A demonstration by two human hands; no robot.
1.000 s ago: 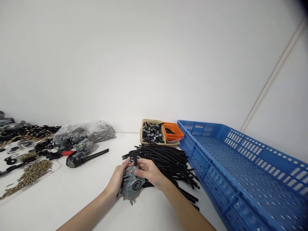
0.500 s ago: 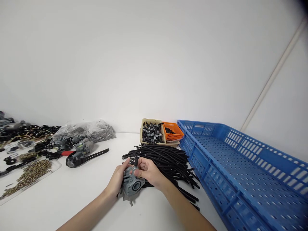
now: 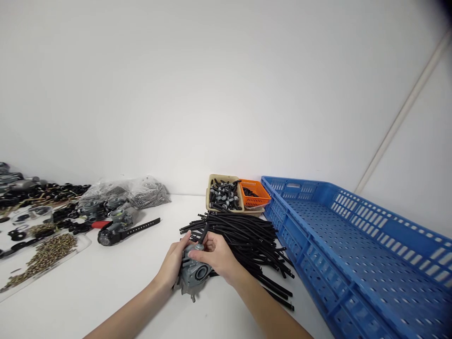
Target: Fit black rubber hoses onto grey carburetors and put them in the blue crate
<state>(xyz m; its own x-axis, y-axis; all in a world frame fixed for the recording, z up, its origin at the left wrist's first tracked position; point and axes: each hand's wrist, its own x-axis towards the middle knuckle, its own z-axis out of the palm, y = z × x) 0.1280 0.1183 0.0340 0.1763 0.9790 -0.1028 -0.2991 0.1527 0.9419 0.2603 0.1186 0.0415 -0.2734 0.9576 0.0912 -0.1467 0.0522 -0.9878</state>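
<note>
A grey metal carburetor [image 3: 193, 275] is held between my two hands near the front of the table. My left hand [image 3: 173, 264] grips its left side, with the fingers partly hidden behind it. My right hand [image 3: 219, 256] is closed on the upper right of the body, its thumb pressed against the top. A short black rubber piece [image 3: 204, 233] sticks up from the carburetor's top, between the hands. Just behind and to the right lies a pile of black rubber hoses [image 3: 243, 235].
A large blue crate [image 3: 339, 240] fills the right side. Behind the hoses stand a cream tray [image 3: 207, 200] of small black and metal parts and an orange basket [image 3: 261, 194]. Leftward lie a wristwatch [image 3: 105, 237], more carburetors [image 3: 120, 216], bagged parts [image 3: 148, 192] and brass screws [image 3: 49, 254].
My right thumb has shifted left across the carburetor's top. The black rubber piece now leans up and to the right, where it looked curved before. My left hand stays in place.
</note>
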